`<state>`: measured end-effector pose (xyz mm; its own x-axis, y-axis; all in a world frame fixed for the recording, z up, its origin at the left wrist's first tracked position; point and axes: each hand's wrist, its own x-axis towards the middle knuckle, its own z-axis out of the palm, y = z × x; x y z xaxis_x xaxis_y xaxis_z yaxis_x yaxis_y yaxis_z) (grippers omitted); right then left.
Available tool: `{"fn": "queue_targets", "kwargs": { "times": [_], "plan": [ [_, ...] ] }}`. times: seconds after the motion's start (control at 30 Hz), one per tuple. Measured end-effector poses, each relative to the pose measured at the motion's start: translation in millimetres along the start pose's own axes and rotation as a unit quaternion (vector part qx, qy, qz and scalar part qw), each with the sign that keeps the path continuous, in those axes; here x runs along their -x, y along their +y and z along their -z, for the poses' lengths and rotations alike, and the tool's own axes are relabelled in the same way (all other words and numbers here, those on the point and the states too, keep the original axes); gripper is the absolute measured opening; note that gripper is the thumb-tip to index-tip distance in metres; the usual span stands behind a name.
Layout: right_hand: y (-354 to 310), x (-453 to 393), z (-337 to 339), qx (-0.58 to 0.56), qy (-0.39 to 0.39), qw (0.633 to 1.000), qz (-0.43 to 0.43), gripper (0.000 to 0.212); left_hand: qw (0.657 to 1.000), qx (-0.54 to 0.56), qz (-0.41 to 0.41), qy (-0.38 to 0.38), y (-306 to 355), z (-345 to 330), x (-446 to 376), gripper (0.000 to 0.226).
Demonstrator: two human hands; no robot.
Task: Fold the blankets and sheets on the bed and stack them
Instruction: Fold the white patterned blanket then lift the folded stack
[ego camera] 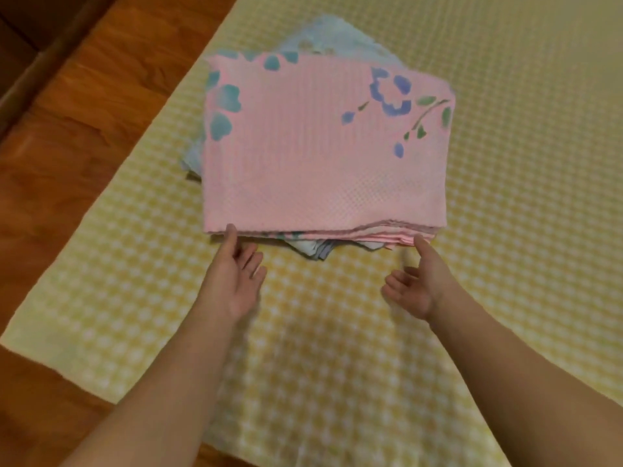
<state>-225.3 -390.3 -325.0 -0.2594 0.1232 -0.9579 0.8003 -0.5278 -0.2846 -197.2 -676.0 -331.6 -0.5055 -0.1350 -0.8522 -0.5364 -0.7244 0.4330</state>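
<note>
Left hand (232, 281): fingers are straight and relaxed, palm turned inward; it holds nothing. Its thumb tip touches the near left corner of the pink blanket (323, 150).
Right hand (416, 286): also relaxed and holding nothing, palm turned inward toward the other hand. Its thumb tip touches the near edge of the pink blanket close to the right corner.
Pink blanket: folded into a thick rectangle, with blue and green flower print at the far corners. The folded layers show along its near edge. It lies on top of the stack, a little turned against the piece below.
Blue sheet (332, 35): folded, under the pink blanket. Its far corner shows beyond the pink one, one edge shows at the left side, and some layers stick out under the near edge, between the two hands.
Bed cover (522, 197): yellow with small white checks, spread flat; the stack rests on it, near its left edge.
Wood (77, 136): brown wooden surface lies at the left of the cover and at the near left corner.
</note>
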Motion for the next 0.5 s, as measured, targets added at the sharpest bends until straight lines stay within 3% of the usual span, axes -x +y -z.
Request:
{"fn": "queue_targets", "kwargs": {
  "times": [0.07, 0.17, 0.27, 0.4, 0.5],
  "plan": [
    [5, 5, 0, -0.008, -0.011, 1.0, -0.01, 0.099, 0.998, 0.066, -0.016, 0.0, 17, -24, -9, 0.054],
    [16, 14, -4, -0.061, -0.06, 0.995, -0.052, 0.107, 0.988, 0.147, -0.04, 0.033, 39, -50, 1, 0.023],
    [27, 25, -18, -0.152, -0.119, 0.977, -0.085, 0.112, 0.982, 0.177, -0.05, -0.044, 55, -80, 32, 0.034],
    [38, 48, -56, -0.319, -0.241, 0.912, -0.088, 0.116, 0.977, 0.148, -0.119, -0.097, 71, -129, 89, 0.038],
    [20, 69, -72, -0.393, -0.329, 0.859, 0.003, 0.109, 0.972, 0.095, -0.169, -0.135, 83, -148, 133, 0.023]
  ]
}}
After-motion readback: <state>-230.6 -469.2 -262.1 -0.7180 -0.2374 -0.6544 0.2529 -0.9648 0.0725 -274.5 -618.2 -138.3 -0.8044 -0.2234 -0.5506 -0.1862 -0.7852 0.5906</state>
